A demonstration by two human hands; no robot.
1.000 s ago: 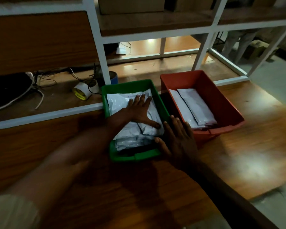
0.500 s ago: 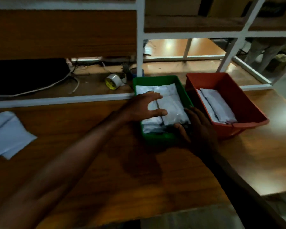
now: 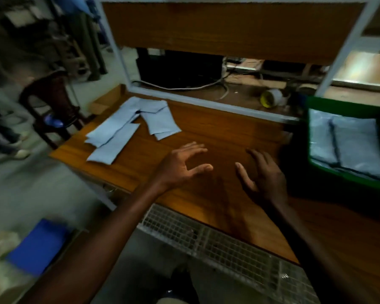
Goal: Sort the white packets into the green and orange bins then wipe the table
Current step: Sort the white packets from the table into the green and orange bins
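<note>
At ten o'clock on the table (image 3: pixel 217 137) lie the loose packets (image 3: pixel 130 126), so both empty, spread hands, left (image 3: pixel 180 165) and right (image 3: pixel 263 178), should reach there, lift one cleanly, then carry it to the green bin (image 3: pixel 312 106) at three o'clock.

We find no readable text, label, brand or number anywhere: the white packets (image 3: pixel 132 126) show blank faces, and the tape roll (image 3: pixel 270 99) is too blurred to read.
</note>
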